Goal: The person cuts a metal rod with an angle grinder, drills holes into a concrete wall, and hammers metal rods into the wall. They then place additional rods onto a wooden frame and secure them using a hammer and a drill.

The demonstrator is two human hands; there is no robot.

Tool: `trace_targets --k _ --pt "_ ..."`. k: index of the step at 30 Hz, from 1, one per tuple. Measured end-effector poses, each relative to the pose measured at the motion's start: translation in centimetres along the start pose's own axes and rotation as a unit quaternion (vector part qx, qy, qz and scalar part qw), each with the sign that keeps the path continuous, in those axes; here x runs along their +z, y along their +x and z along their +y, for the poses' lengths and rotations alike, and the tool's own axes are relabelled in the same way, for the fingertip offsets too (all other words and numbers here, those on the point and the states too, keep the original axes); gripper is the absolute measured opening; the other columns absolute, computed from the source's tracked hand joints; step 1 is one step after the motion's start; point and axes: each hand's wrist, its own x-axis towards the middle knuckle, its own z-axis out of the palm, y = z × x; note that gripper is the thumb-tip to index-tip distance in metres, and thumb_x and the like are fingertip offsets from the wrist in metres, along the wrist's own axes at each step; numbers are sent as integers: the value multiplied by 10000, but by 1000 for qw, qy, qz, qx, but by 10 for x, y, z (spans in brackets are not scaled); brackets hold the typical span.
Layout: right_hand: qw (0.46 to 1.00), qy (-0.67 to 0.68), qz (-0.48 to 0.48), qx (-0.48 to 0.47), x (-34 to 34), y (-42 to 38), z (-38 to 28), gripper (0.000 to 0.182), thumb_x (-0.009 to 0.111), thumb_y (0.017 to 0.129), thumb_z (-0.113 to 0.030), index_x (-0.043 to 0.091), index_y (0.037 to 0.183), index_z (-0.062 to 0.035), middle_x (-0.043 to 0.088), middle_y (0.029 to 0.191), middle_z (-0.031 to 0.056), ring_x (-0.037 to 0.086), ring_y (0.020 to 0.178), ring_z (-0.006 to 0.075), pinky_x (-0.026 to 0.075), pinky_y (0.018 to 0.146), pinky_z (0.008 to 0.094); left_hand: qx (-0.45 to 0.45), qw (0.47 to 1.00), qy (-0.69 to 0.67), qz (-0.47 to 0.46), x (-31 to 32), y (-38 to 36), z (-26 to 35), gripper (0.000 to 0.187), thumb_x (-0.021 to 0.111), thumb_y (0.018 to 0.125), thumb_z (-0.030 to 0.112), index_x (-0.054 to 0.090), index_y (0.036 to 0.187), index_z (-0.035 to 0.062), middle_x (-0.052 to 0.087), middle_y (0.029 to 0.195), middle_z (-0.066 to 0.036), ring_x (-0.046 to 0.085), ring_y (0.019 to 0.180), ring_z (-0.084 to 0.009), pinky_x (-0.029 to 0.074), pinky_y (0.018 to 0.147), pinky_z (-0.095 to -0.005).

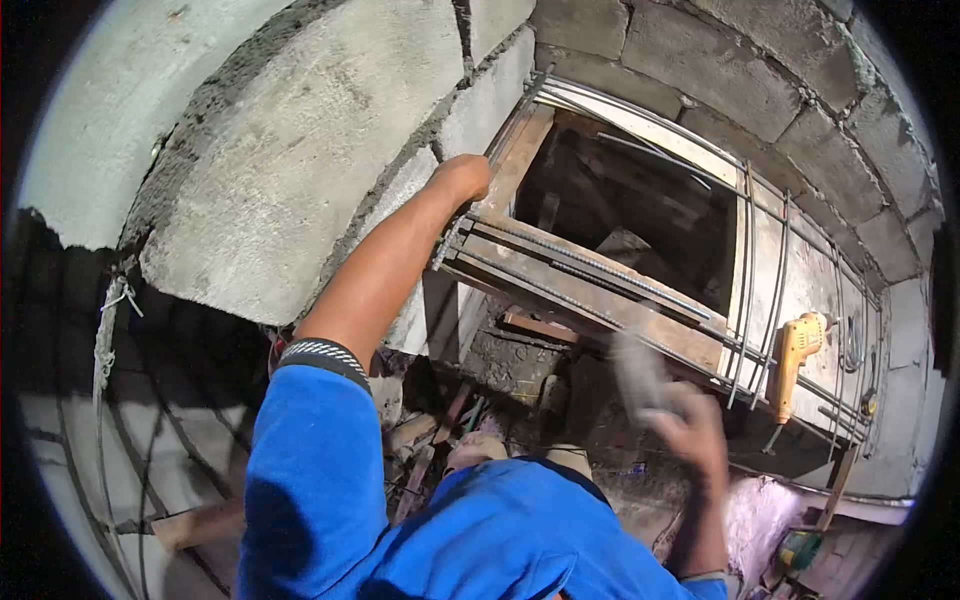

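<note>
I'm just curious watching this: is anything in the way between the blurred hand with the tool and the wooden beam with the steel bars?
Nothing visible blocks it. The right hand, blurred, holds a tool just below the wooden beam and its steel bars, with open space between. The left hand already grips the beam's far end.

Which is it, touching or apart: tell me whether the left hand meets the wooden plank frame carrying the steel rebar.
Touching. The head view shows the left hand pressed on the corner of the wooden plank frame, no gap.
</note>
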Motion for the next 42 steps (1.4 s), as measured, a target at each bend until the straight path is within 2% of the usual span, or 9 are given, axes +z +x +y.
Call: trace_targets --k 3,6,14,20,26,30,34,38,42 --pt "993 -29 -103 -57 127 36 -1 399 716 842 -369 661 1038 -25 665 843 254 666 787 419 534 693 470 -3 1000 -3 12 -4 -4 3 254 617 767 57 728 981 -22 690 1033 -249 689 970 -388 545 839 -452" --pt "977 -16 -112 -182 206 55 8 379 673 865 -344 584 994 1 641 827 268 629 791 472 514 702 524 -4 1000 13 -12 5 12 -3 259 613 773 68 725 990 -18 687 1044 -250 684 978 -395 543 842 -453" --pt "927 -18 -197 -320 219 92 -37 285 668 815 -222 572 996 -24 636 833 224 642 786 445 516 684 527 -50 999 2 -8 -2 -2 7 264 610 781 78 723 998 -23 683 1076 -245 677 1003 -393 542 862 -438" --pt "984 90 -17 -155 235 145 -38 305 665 860 -291 595 1002 -31 641 854 239 636 815 448 521 689 515 -46 999 11 13 0 -1 7 263 592 791 90 722 986 -30 681 1064 -254 673 1010 -396 539 869 -448" --pt "919 3 -157 -363 230 112 -47 328 648 871 -348 597 1000 -51 657 871 207 647 782 415 527 696 517 -31 998 -4 53 7 9 0 253 655 734 160 712 840 -62 671 870 -293 690 846 -414 546 735 -453" --pt "973 59 -54 -217 247 152 -29 311 634 889 -338 597 1000 -49 656 876 225 643 797 441 522 694 521 -26 998 1 50 7 4 -1 260 662 744 176 715 853 -54 674 894 -291 687 874 -415 546 753 -455" --pt "965 119 -84 -220 260 129 -38 309 634 895 -321 590 980 -27 651 834 240 635 792 448 516 702 522 -60 997 -6 40 2 -7 9 239 610 783 89 723 958 -29 683 1027 -264 676 987 -400 546 844 -440" --pt "904 3 -196 -379 253 114 -36 288 629 880 -313 611 1014 -59 651 813 217 644 776 436 525 690 519 -61 997 -22 35 -1 0 8 236 631 772 86 727 962 -17 687 1019 -264 679 992 -396 545 849 -446" --pt "977 57 -62 -197 237 158 -38 286 636 885 -331 612 1021 -80 662 873 220 647 801 432 526 687 523 -64 997 -8 29 10 4 5 249 631 771 89 725 973 -21 682 1026 -272 675 993 -405 543 851 -447"
